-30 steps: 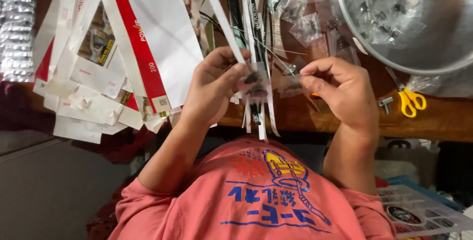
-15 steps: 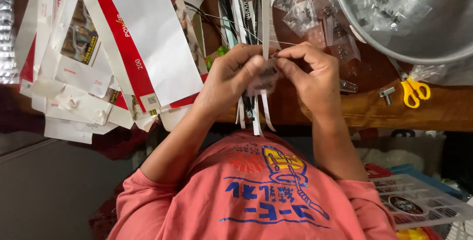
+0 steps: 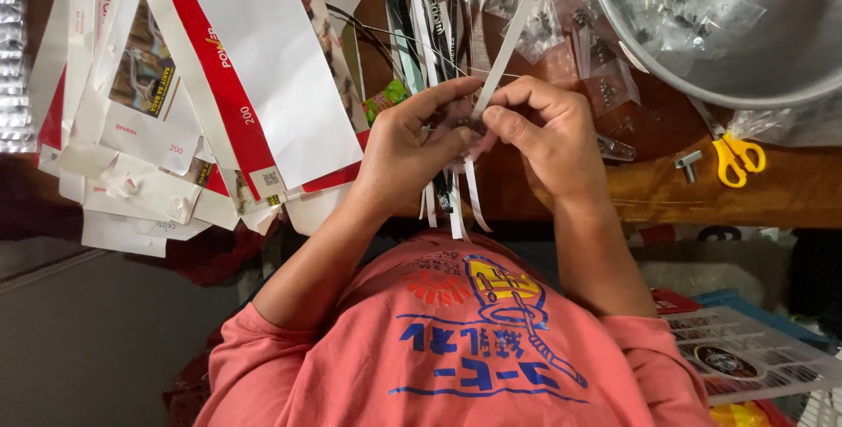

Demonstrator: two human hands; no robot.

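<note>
My left hand (image 3: 410,142) and my right hand (image 3: 545,133) meet fingertip to fingertip over the wooden table edge (image 3: 702,192). Together they pinch a bundle of thin paper strips (image 3: 458,203), whose white and dark ends hang down below my fingers. One long white strip (image 3: 513,37) runs up and to the right from the pinch. A small dark item sits between my thumbs; I cannot tell what it is. A thin wire (image 3: 386,41) curves above my left hand.
Flat white-and-red cardboard packages (image 3: 219,85) are piled at the left. A metal bowl (image 3: 614,15) of small bagged parts stands at the top right, with loose clear bags (image 3: 526,15) beside it. Yellow scissors (image 3: 738,157) and a small metal bracket (image 3: 688,162) lie at the right.
My hands were apart a second ago; my right hand has moved left to join the left. Both have risen slightly with the strips.
</note>
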